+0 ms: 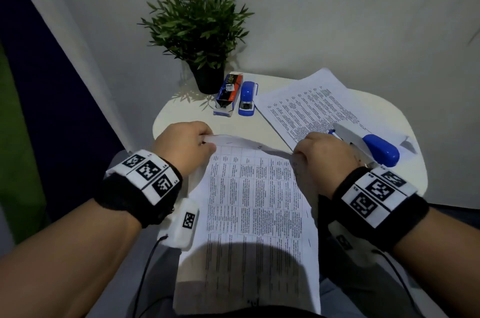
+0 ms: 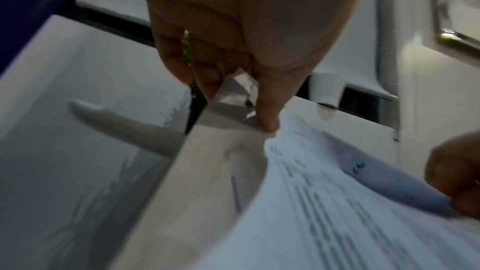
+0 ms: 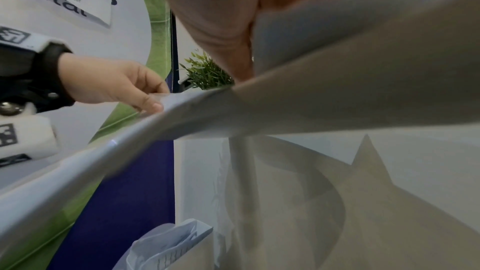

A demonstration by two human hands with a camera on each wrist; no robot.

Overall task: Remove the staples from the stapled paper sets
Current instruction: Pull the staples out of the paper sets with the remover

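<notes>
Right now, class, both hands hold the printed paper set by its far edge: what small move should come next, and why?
Probably lay the paper set flat on the table. The left hand and right hand both pinch its lifted top edge, so neither can reach the blue-and-white stapler lying on the other sheets.

Office-like nook: small white table (image 1: 405,120), staplers (image 1: 247,99), potted plant (image 1: 197,29).

Small white round table (image 1: 405,120), potted plant (image 1: 197,32), staple box (image 1: 228,94), blue stapler (image 1: 248,99), printed sheets (image 1: 311,107)
</notes>
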